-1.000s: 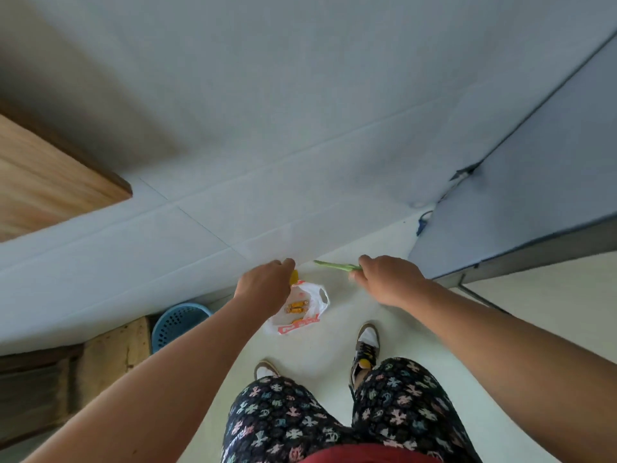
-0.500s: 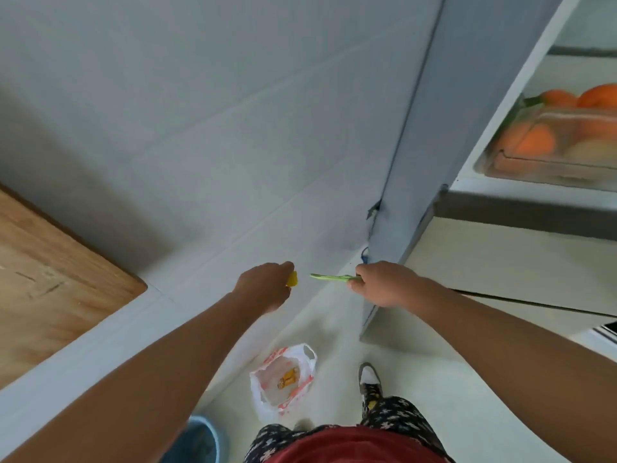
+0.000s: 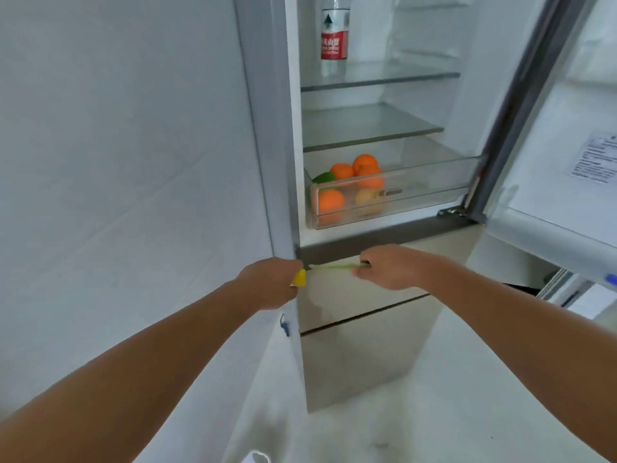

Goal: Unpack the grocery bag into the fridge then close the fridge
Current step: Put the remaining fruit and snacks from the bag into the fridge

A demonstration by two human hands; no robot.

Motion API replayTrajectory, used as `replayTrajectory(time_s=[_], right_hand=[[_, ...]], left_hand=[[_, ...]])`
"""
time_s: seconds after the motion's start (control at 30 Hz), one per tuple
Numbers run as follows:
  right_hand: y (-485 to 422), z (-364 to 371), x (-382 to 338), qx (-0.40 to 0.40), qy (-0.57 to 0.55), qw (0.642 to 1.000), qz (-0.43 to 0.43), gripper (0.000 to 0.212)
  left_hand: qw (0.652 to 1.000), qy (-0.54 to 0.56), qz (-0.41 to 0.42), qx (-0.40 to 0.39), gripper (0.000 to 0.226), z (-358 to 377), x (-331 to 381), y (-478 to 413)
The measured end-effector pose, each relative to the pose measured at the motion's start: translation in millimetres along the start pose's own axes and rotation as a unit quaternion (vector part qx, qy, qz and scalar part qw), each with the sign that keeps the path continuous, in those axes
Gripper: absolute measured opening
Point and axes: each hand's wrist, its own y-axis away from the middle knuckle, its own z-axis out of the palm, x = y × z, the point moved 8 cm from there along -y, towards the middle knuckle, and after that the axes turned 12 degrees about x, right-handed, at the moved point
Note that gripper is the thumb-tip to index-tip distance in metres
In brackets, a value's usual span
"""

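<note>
The fridge (image 3: 283,128) stands open, its door (image 3: 567,162) swung wide to the right and the wall (image 3: 117,162) close on the left. Beneath the crisper (image 3: 417,192) of oranges (image 3: 365,163), the left hand (image 3: 267,285) has its grip curled round a yellow item (image 3: 299,278). The right hand (image 3: 390,267) pinches a green stalk (image 3: 330,267). A bottle (image 3: 334,35) stands on the top shelf (image 3: 380,82).

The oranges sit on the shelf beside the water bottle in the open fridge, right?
No. The head view shows the oranges in the clear drawer at the bottom of the open fridge, below the water bottle.

bottle (image 3: 335,35) red label: white characters, too blurred to read; sticker (image 3: 596,159) on fridge door (image 3: 547,105): print illegible
</note>
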Motion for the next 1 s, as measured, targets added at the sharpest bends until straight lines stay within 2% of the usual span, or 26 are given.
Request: replayTrajectory(time_s=[0.13, 0.27, 0.37, 0.43, 0.5, 0.6, 0.73, 0.83, 1.0], right_hand=[[24.4, -55.3, 57.4, 0.046, 0.017, 0.998, 0.041, 0.035], [56.9, -111.6, 111.5, 0.068, 0.037, 0.994, 0.073, 0.037], [83.5, -158.9, 150.4, 0.086, 0.036, 0.991, 0.098, 0.042], [101.7, -192.0, 172.3, 0.102, 0.046, 0.988, 0.108, 0.040], [118.3, -222.9, 192.9, 0.120, 0.058, 0.984, 0.118, 0.043], [135.5, -260.2, 220.3, 0.153, 0.057, 0.978, 0.131, 0.048], [146.2, -290.0, 240.1, 0.176, 0.061, 0.973, 0.135, 0.048], [151.7, -304.9, 251.0, 0.194, 0.055, 0.969, 0.140, 0.046], [162.4, -304.8, 270.2, 0.196, 0.045, 0.965, 0.168, 0.046]], left_hand=[[0.997, 0.015, 0.076, 0.003, 0.009, -32.0, 69.4, -46.3], [0.990, 0.009, 0.136, 0.018, 0.023, -67.2, 141.1, -88.4], [0.984, -0.055, 0.120, 0.121, 0.017, -102.5, 178.8, -124.1], [0.986, -0.030, 0.117, 0.111, 0.009, -116.4, 208.6, -144.5], [0.984, 0.020, 0.159, 0.075, 0.002, -126.0, 244.9, -163.5], [0.971, 0.058, 0.207, 0.104, 0.007, -151.0, 283.8, -189.5], [0.965, 0.071, 0.226, 0.108, 0.008, -172.3, 313.0, -215.3], [0.960, 0.070, 0.242, 0.120, 0.024, -200.1, 331.8, -232.7], [0.942, 0.076, 0.279, 0.169, 0.021, -265.1, 362.8, -260.5]])
